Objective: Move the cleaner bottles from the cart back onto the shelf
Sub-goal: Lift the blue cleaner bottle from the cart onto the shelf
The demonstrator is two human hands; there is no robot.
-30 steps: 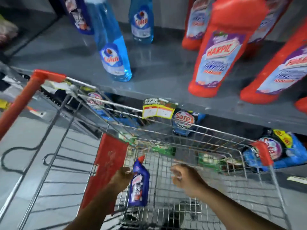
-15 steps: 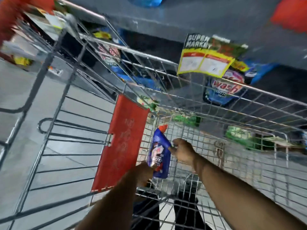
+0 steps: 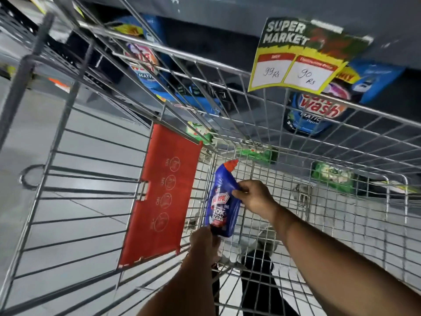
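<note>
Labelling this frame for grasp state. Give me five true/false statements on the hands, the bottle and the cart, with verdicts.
1. Both hands touch the blue bottle. True: the left hand is at its base, the right hand at its upper side.
2. The bottle has a blue cap. False: the cap is red.
3. The bottle is inside the cart. True: wire mesh lies behind and around it.
4. The red flap is to the right of the bottle. False: it is to the left.
5. The price tag reads 99 and 90. True: both handwritten figures show.
</note>
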